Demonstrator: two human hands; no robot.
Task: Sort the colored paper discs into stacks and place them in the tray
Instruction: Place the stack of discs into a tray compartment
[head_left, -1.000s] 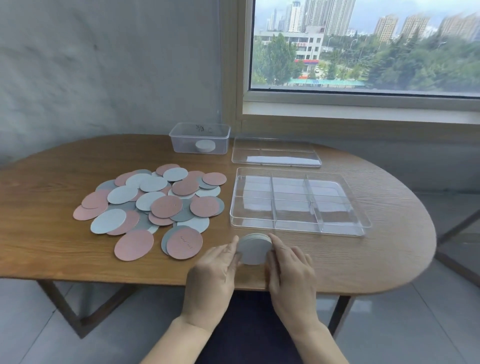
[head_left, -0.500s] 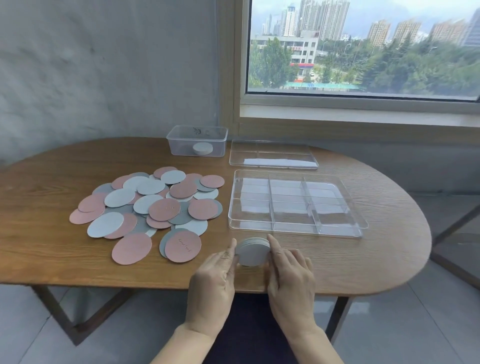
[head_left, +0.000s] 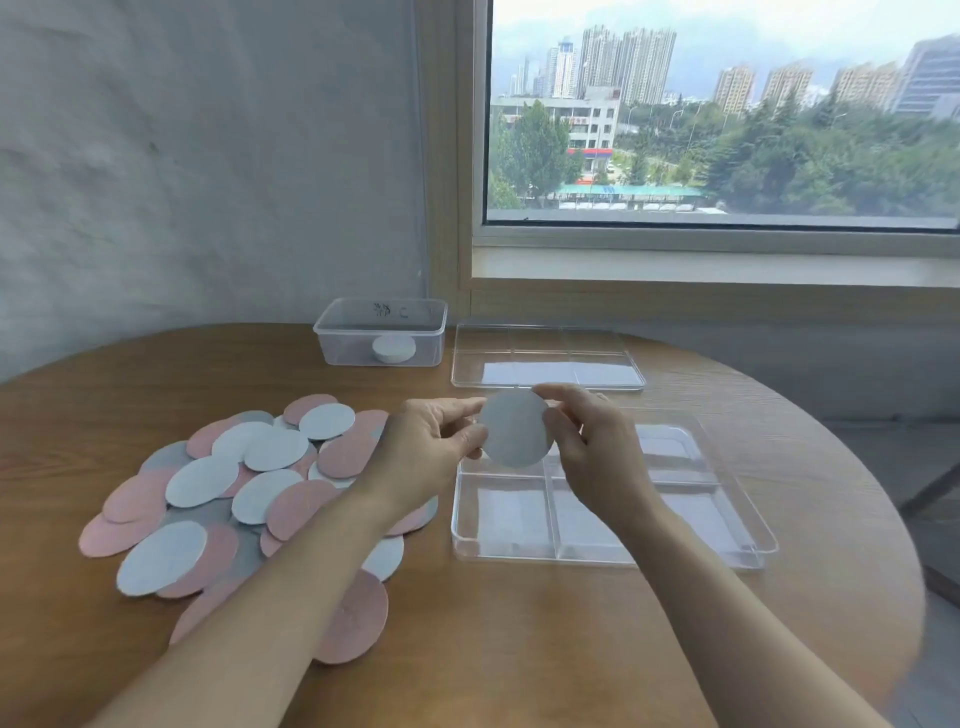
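**Item:** pale disc stack (head_left: 514, 428), held on edge with its face toward the viewer, above the far-left part of the clear divided tray (head_left: 613, 553).

**Hands:** left hand (head_left: 431, 447) pinches the stack's left rim between thumb and fingers. Right hand (head_left: 587, 452) pinches the right rim likewise.

**Change:** a second ago the stack sat at the near edge of the table (head_left: 519, 649), squared between both hands. It is now lifted over the tray.

**Reading:** first stack ready to seat; the compartments appear empty.

**Remaining:** loose discs (head_left: 260, 467) in pink, grey and pale, left of the tray, unsorted.

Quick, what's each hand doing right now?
The left hand pinches the pale grey disc by its left edge.
The right hand pinches the same disc by its right edge.
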